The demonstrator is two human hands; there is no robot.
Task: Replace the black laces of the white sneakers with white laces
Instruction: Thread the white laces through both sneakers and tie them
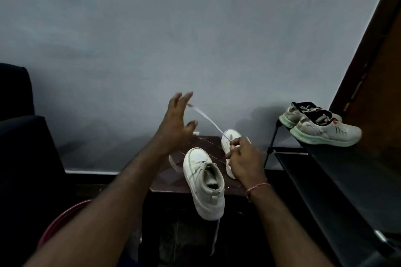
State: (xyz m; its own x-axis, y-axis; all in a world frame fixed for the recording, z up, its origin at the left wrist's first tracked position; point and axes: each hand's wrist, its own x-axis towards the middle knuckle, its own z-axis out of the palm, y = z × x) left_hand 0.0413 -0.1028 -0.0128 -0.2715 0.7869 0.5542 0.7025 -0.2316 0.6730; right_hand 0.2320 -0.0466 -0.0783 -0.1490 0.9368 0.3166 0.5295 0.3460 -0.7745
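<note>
Two white sneakers stand on a small dark table [167, 182]. The near sneaker [204, 182] has white laces, and one lace end hangs off the table's front edge. The far sneaker [230, 138] is partly hidden behind my right hand [245, 160], which pinches a white lace [208, 120] at the shoe's eyelets. The lace runs taut up and to the left. Its free tip lies beside the spread fingers of my left hand [176, 121], which is raised above the table and holds nothing.
A second pair of grey-white sneakers [321, 125] with black laces sits on a black rack [338, 178] at the right. A dark chair [23, 147] stands at the left, a red round object [63, 221] below it. A grey wall is behind.
</note>
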